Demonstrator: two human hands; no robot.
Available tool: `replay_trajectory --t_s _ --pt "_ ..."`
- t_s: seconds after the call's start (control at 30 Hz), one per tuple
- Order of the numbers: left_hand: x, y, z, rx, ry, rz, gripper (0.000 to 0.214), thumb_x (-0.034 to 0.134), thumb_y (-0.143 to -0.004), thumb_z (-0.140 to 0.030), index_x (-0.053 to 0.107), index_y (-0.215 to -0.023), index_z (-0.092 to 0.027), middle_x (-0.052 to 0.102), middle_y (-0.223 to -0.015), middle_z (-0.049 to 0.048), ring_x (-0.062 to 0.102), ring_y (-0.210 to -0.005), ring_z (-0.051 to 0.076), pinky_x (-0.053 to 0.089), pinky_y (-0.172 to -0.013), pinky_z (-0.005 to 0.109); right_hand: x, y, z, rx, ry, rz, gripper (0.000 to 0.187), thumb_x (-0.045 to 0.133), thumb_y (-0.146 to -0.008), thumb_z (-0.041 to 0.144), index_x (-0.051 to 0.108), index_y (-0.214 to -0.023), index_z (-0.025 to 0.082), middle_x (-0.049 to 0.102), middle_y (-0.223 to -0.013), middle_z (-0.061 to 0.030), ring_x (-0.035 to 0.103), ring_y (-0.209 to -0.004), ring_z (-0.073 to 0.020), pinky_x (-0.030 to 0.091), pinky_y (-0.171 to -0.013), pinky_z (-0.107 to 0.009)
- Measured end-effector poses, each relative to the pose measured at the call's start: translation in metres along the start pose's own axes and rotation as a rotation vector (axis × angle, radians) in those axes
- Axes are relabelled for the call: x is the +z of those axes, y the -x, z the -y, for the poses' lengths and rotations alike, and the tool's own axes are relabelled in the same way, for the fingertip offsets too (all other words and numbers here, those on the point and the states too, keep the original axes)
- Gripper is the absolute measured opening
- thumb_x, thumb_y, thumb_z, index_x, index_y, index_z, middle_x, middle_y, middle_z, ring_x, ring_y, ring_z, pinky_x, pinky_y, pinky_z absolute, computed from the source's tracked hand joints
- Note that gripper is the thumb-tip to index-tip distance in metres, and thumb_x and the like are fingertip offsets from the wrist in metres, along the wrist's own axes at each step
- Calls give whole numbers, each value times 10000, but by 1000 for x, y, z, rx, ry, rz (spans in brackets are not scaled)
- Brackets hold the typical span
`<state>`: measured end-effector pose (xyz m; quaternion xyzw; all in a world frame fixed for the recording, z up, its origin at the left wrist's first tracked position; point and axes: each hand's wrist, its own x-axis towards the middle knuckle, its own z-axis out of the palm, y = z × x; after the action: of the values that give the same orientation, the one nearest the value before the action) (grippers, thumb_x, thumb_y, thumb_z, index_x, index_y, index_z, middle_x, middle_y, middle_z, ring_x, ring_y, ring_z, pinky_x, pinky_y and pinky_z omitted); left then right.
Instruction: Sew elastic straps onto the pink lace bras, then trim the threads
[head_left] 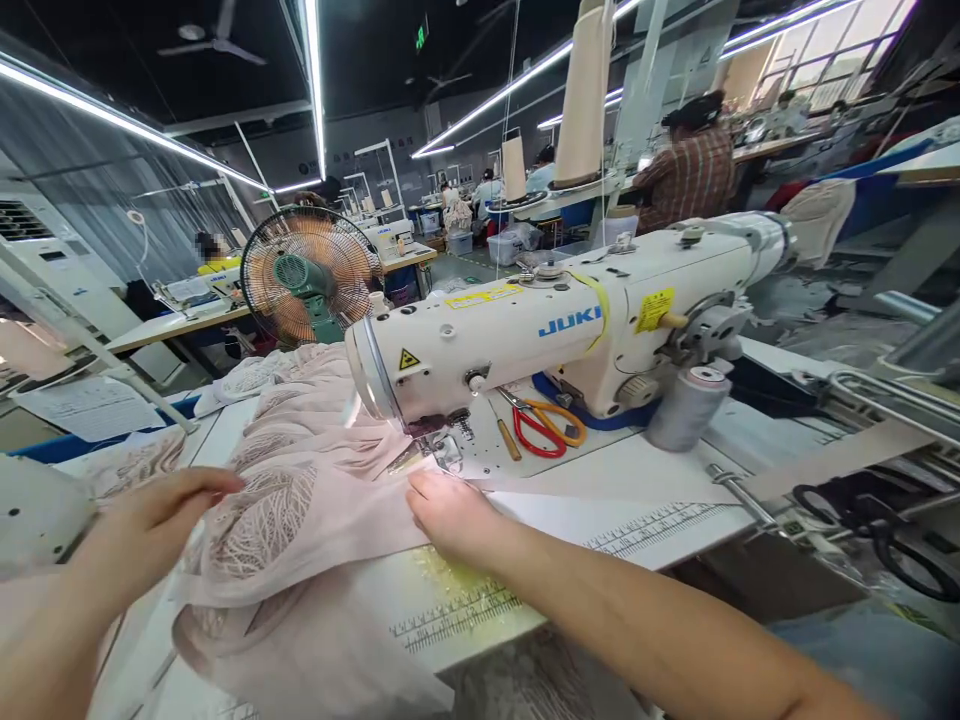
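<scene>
A pale pink garment with lace panels (337,510) lies bunched across the white sewing machine bed, and its edge runs under the presser foot (448,452). My right hand (454,512) is closed on the fabric edge just in front of the foot, fingertips pinched down. At the left, my left hand (161,515) has its fingers stretched out towards the lace, at the garment's side; its fingertips are at the cloth, and whether they press on it is hard to see. The white sewing machine (510,330) stands over the fabric.
Red-handled snips (538,432), orange-handled scissors (566,420) and a wooden-handled awl (510,438) lie behind the needle area. A grey thread cone (688,408) stands by the machine's base. Black scissors (885,530) hang at right. A fan (304,275) and co-workers are beyond.
</scene>
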<state>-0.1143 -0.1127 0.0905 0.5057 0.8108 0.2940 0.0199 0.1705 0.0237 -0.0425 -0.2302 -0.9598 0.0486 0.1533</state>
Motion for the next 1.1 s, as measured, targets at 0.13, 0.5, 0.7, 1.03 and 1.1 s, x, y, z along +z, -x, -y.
replay_trajectory --t_s 0.13,0.5,0.7,1.03,1.1 --pt "59 -48 -46 48 -399 466 428 465 -760 -501 729 -903 -196 721 -1086 108 625 -1057 344 445 -958 485 3 2 -1 -16 17 -11 160 524 -851 96 618 -979 108 584 -1185 -160 541 -1082 -260 471 -897 -349" --pt "102 -101 -34 69 -575 455 616 471 -779 -527 656 -1126 -54 626 -1202 260 608 -1080 392 465 -914 469 9 1 -3 -21 -3 -47 162 523 -859 121 623 -987 109 584 -1194 -167 553 -1080 -260 503 -881 -369" --pt "113 -36 -82 238 -594 292 500 234 -905 -374 655 -1003 -123 660 -1054 180 606 -1028 349 475 -878 490 0 1 -2 -27 -40 -16 203 472 -888 117 615 -1030 94 583 -1188 -162 541 -1098 -266 472 -937 -400" --pt "175 32 -78 677 -28 355 407 334 -942 -336 593 -1230 -211 643 -1239 84 591 -1127 225 503 -969 382 -11 9 -6 -177 -64 139 231 588 -843 165 661 -1055 107 644 -1114 -128 564 -1074 -239 483 -877 -312" --pt "173 31 -71 723 -58 346 402 331 -945 -331 616 -1203 -214 641 -1237 83 583 -1127 232 502 -964 392 -23 13 -8 -287 -112 188 154 551 -891 195 673 -968 143 677 -1009 -81 590 -991 -210 490 -779 -286"
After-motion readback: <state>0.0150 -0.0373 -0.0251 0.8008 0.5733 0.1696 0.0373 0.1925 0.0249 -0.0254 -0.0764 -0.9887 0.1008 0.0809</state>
